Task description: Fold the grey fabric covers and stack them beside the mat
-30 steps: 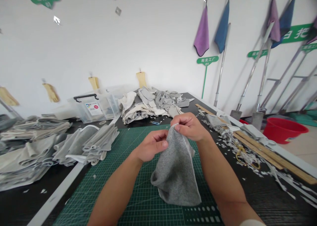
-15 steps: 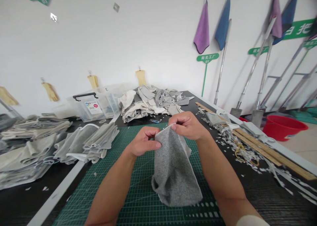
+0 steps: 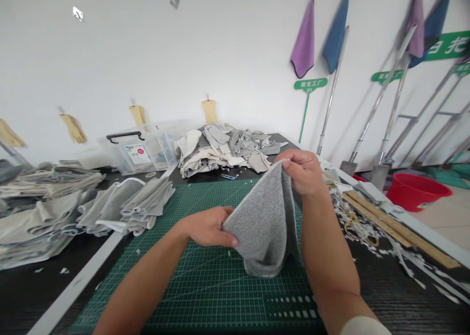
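Note:
A grey knit cloth (image 3: 266, 225) hangs in a folded, tent-like shape above the green cutting mat (image 3: 205, 296). My right hand (image 3: 299, 171) pinches its upper corner, high over the mat's far right side. My left hand (image 3: 207, 226) holds the cloth's left edge lower down, with the fingers pointing right. The cloth's lower end hangs just over the mat, and I cannot tell if it touches. Its inner side is partly hidden by its own fold.
Stacked grey cloth pieces (image 3: 128, 205) lie left of the mat, and a heap of offcuts (image 3: 227, 151) lies behind it. Small blue snips (image 3: 227, 177) sit at the mat's far edge. Scraps, scissors (image 3: 354, 229) and a wooden ruler (image 3: 396, 227) lie to the right.
My hands have drawn apart. The right hand rose and moved right, the left dropped lower, and the cloth opened out, lifting higher off the mat.

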Motion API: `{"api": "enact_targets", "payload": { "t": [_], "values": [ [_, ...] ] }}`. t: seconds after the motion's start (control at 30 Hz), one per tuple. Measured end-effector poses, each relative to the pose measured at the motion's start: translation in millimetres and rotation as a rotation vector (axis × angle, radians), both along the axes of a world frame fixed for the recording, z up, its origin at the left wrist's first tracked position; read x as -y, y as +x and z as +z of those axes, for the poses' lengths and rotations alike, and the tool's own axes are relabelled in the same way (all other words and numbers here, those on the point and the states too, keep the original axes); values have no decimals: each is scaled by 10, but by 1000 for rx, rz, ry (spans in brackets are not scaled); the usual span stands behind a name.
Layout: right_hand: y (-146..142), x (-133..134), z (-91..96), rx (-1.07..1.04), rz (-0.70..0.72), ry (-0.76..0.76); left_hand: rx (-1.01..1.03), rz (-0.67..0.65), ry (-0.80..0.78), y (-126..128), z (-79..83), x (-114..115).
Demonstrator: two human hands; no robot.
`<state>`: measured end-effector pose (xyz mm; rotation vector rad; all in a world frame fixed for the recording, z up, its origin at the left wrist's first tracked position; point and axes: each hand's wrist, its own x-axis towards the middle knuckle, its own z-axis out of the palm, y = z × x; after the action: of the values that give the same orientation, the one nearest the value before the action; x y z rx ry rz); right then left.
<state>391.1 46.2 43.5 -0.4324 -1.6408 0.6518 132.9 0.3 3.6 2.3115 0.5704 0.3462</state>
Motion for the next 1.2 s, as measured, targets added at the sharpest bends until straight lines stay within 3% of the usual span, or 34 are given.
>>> {"api": "enact_targets", "payload": {
  "t": [0.13,0.3,0.47,0.6,0.7,0.9,1.0,1.13,1.2],
  "values": [
    [39,-27,-14,-42,-74,-24,12,65,85,-43,4,45],
    [50,-40,-15,-44,-120,-31,160,405,316,-90,26,80],
    [108,-57,-10,-72,-189,3,401,729,436,-232,61,11],
    [116,-42,21,13,-278,31,561,876,546,-313,183,-18],
    [83,-21,51,123,-359,63,621,950,709,-287,288,42],
    [-11,38,137,197,-405,187,698,1241,1087,-201,376,186],
    [-33,62,194,161,-417,188,596,1248,1038,-221,438,191],
    [-26,69,249,218,-393,157,297,1112,766,-272,544,112],
    [-34,66,253,237,-395,158,384,1153,750,-273,560,68]
  ]
}}
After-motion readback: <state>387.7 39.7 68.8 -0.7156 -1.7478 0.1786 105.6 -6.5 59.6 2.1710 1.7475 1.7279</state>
